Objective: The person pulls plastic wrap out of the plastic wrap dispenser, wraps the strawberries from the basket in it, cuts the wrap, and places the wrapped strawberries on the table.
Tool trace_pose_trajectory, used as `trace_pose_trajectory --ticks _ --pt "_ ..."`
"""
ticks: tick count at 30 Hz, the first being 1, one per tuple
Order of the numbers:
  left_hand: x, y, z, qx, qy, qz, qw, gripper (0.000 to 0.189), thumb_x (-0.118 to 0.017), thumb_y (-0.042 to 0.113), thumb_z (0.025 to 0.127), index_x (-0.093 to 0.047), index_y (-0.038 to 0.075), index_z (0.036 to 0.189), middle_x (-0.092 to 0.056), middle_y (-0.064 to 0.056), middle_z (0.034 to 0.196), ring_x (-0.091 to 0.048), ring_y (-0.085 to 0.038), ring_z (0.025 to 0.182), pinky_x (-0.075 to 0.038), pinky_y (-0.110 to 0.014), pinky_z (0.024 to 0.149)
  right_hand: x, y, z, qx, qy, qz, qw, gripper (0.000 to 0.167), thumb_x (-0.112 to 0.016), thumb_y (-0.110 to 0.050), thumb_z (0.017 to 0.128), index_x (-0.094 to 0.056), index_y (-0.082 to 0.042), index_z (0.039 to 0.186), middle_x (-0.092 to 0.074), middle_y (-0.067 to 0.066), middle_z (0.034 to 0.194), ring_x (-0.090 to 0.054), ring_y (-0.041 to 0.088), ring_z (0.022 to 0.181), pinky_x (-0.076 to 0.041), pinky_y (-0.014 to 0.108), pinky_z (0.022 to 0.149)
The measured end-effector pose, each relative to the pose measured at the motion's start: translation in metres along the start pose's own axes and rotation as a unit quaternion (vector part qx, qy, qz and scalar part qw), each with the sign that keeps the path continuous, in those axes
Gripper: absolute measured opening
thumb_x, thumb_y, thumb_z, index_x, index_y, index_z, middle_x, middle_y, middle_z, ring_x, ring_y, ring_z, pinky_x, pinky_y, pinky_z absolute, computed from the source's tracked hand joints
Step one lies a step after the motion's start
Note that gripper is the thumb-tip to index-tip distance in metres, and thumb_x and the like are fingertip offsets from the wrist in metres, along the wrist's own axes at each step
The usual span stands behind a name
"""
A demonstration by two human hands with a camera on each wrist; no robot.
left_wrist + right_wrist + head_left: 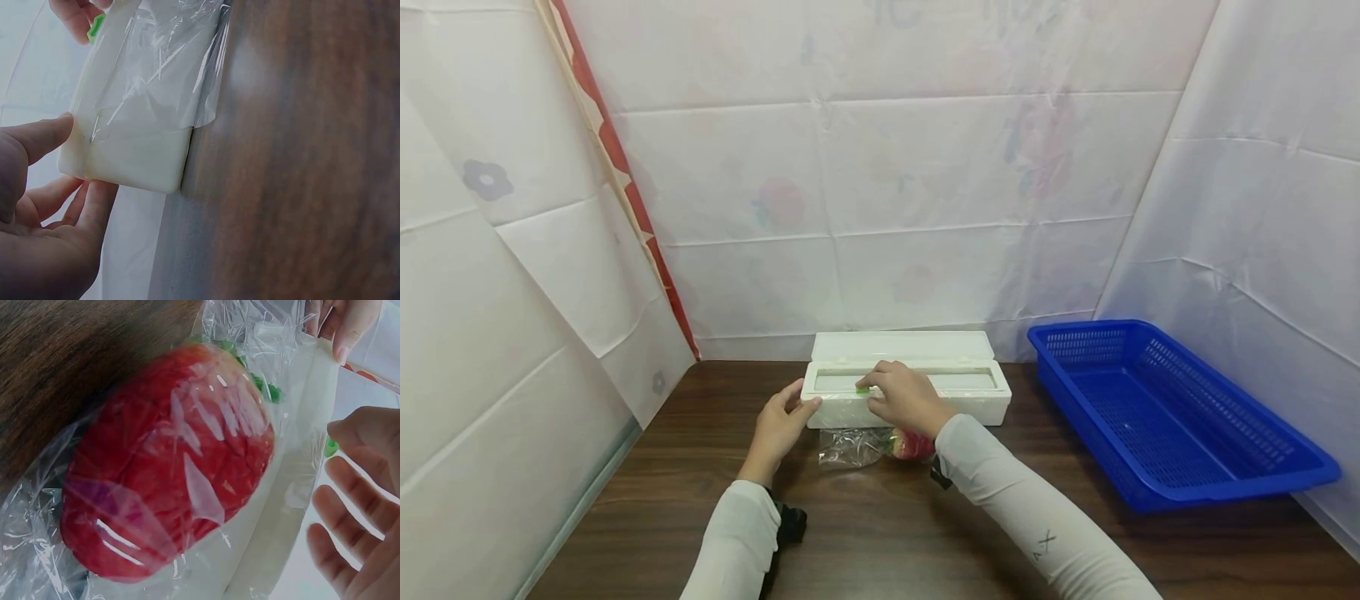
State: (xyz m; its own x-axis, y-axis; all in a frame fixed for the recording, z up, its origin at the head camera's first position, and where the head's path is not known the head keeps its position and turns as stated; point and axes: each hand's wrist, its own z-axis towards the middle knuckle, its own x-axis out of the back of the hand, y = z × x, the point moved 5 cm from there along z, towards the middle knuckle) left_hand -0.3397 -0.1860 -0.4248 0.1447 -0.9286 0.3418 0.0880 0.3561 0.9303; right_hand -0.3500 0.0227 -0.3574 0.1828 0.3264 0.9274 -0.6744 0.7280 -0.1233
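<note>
A white cling film dispenser box (906, 408) stands with its lid (902, 344) tipped back. My left hand (782, 427) grips its left end, thumb on the top edge and fingers against the end face, as the left wrist view shows. At the box's front rim, my right hand (904, 398) holds the small green slide cutter (862, 389) with its fingertips. Clear cling film (169, 69) drapes down the front face. Just before the box lies a red fruit (169, 462) with green leaves, covered in the film; its exact kind is unclear.
A blue perforated plastic basket (1157, 433) sits at the right of the brown wooden table (880, 550). White printed sheets (887, 183) hang behind and at both sides. The box's lid stands close to the back sheet.
</note>
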Motion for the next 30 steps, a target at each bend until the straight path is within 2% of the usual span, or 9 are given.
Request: trace_pose_trajectory --ticks 4,7,13,19,30 --pt "0.000 0.000 0.001 -0.003 -0.001 0.000 1.0000 0.065 -0.069 0.031 0.097 -0.044 0.002 0.150 -0.050 -0.025 0.144 -0.051 -0.039 0.130 -0.047 -0.048 0.102 0.001 -0.003 0.001 0.006 0.023 0.028 0.9993 0.024 -0.073 -0.020 0.092 -0.074 -0.012 0.115 -0.067 0.003 0.106 -0.062 0.018 0.094 -0.055 0.029 0.077" --pt "0.000 0.001 0.001 -0.005 0.000 0.003 1.0000 0.064 -0.069 0.030 0.097 -0.044 0.002 0.149 -0.051 -0.025 0.143 -0.052 -0.038 0.130 -0.047 -0.048 0.101 0.002 -0.007 0.001 0.015 0.041 0.048 0.9979 0.023 -0.075 -0.018 0.092 -0.073 -0.006 0.112 -0.066 0.006 0.100 -0.062 0.019 0.091 -0.055 0.029 0.080" --pt "0.000 0.002 0.001 -0.005 0.001 0.003 1.0000 0.062 -0.069 0.028 0.097 -0.045 0.001 0.148 -0.053 -0.025 0.140 -0.054 -0.037 0.128 -0.048 -0.047 0.101 0.002 -0.014 0.002 -0.004 0.050 0.050 0.9975 0.025 -0.076 -0.021 0.092 -0.073 -0.003 0.109 -0.065 0.008 0.096 -0.062 0.019 0.087 -0.054 0.027 0.076" --pt "0.000 0.002 0.000 -0.004 0.002 0.004 1.0000 0.063 -0.069 0.029 0.097 -0.045 0.001 0.148 -0.053 -0.026 0.140 -0.054 -0.039 0.128 -0.048 -0.048 0.100 -0.003 -0.012 0.004 -0.028 0.045 0.029 0.9981 0.023 -0.077 -0.023 0.091 -0.074 -0.006 0.105 -0.065 0.005 0.093 -0.061 0.017 0.084 -0.053 0.026 0.074" --pt "0.000 0.004 -0.001 -0.005 -0.001 -0.002 1.0000 0.063 -0.069 0.028 0.098 -0.044 0.000 0.149 -0.050 -0.025 0.143 -0.053 -0.038 0.129 -0.047 -0.046 0.101 -0.005 -0.012 0.006 -0.048 0.031 0.031 0.9979 0.018 -0.076 -0.021 0.092 -0.075 -0.011 0.107 -0.065 0.002 0.095 -0.063 0.014 0.085 -0.054 0.027 0.072"
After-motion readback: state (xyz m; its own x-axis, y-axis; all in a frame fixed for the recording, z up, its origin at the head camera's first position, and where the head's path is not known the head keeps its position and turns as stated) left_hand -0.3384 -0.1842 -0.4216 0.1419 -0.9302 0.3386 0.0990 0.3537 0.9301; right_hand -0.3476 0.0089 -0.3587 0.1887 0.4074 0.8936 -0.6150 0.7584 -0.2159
